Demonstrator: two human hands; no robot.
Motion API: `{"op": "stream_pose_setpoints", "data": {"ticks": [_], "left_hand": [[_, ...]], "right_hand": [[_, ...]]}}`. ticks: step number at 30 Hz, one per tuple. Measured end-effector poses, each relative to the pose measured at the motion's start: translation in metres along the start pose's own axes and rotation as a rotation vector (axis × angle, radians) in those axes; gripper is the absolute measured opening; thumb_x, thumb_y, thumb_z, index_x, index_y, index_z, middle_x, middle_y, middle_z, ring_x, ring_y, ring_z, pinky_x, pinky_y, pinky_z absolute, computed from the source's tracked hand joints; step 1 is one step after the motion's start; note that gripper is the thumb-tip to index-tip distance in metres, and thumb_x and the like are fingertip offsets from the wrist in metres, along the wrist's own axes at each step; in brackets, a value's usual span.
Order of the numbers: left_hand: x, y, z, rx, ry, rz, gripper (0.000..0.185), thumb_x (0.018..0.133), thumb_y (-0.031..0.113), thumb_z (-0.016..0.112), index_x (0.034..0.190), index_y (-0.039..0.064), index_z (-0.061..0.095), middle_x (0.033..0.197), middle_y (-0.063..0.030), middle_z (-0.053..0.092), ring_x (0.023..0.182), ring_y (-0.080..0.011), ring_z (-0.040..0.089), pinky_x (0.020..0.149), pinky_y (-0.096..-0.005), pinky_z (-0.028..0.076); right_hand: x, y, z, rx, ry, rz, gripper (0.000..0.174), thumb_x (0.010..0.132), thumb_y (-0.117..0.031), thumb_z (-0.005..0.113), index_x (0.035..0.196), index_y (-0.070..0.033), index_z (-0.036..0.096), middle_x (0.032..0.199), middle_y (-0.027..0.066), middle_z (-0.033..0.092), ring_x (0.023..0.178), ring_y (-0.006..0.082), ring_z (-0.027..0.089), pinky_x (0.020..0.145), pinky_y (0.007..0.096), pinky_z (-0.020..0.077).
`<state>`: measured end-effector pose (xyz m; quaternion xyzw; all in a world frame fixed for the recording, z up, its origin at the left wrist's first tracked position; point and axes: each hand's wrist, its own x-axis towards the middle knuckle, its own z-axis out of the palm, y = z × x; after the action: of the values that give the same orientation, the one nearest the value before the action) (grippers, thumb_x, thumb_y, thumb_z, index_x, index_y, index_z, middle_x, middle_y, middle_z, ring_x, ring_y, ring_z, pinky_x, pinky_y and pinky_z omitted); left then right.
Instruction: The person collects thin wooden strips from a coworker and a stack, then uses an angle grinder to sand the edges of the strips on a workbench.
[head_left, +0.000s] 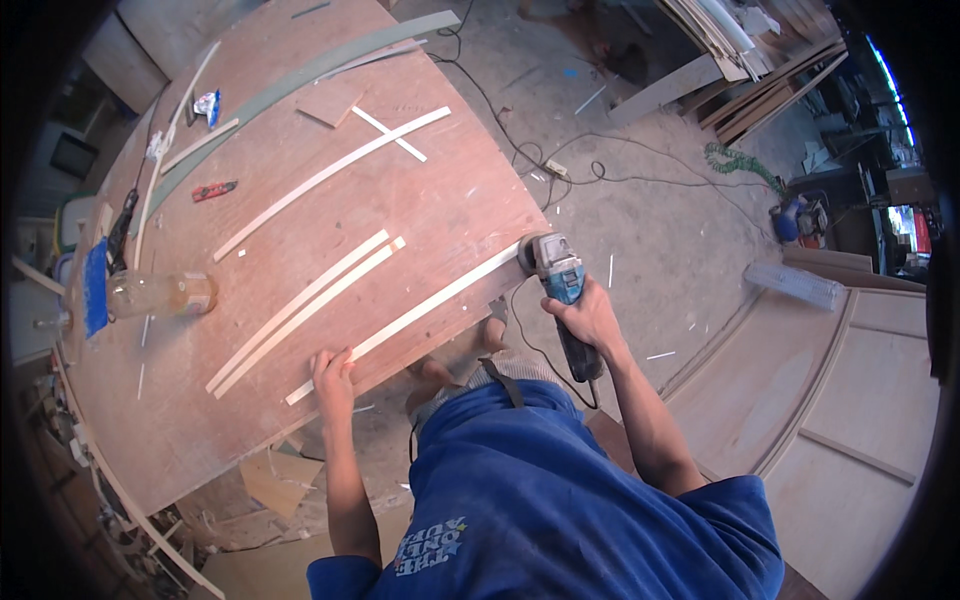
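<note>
My right hand (589, 311) grips the body of an angle grinder (562, 277) with a blue and black housing. Its disc meets the far right end of a pale wooden strip (435, 304) at the table's edge; whether the disc is spinning cannot be told. Toward the strip's other end, my left hand (334, 379) presses it down against the plywood tabletop (262, 300), fingers over the wood. Two more pale strips (300, 315) lie side by side just beyond. A longer strip (330, 184) rests farther back, crossing a short white strip (409, 146).
A plastic bottle (161, 292), a red utility knife (214, 190) and a small wood board (330, 109) lie on the table. Cords (517, 150) trail across the concrete floor (637, 225). At right are a framed panel (750, 360) and a green coiled hose (739, 161).
</note>
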<state>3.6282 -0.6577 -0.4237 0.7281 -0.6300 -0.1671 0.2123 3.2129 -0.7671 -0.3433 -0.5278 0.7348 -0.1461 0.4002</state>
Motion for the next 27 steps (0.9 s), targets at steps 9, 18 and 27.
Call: {"op": "stream_pose_setpoints", "data": {"ticks": [9,18,27], "left_hand": [[0.000,-0.002,0.001,-0.011,-0.009,-0.020,0.038,0.070,-0.007,0.075,0.106,0.002,0.074,0.085,-0.0101,0.053,0.087,-0.0286,0.052,0.078,-0.0402,0.046],[-0.003,-0.007,0.005,-0.083,0.030,-0.002,0.037,0.071,-0.006,0.074,0.106,0.003,0.074,0.087,-0.0097,0.056,0.089,-0.0290,0.053,0.080,-0.0401,0.046],[-0.004,-0.012,0.002,-0.099,0.041,0.046,0.035,0.073,-0.002,0.075,0.107,0.005,0.074,0.090,-0.0093,0.060,0.091,-0.0286,0.055,0.081,-0.0392,0.047]], "right_hand": [[-0.003,0.012,0.017,-0.006,-0.020,-0.087,0.061,0.070,-0.032,0.078,0.109,0.010,0.059,0.094,0.0293,0.069,0.092,0.0409,0.069,0.083,0.0432,0.0535],[-0.012,0.003,-0.011,0.055,0.062,0.027,0.057,0.070,-0.032,0.079,0.105,0.009,0.061,0.094,0.0251,0.071,0.089,0.0336,0.071,0.080,0.0411,0.0544],[-0.071,-0.049,0.114,-0.034,-0.272,-0.217,0.073,0.072,-0.035,0.077,0.115,0.017,0.051,0.091,0.0361,0.066,0.094,0.0462,0.067,0.084,0.0479,0.0532]]}}
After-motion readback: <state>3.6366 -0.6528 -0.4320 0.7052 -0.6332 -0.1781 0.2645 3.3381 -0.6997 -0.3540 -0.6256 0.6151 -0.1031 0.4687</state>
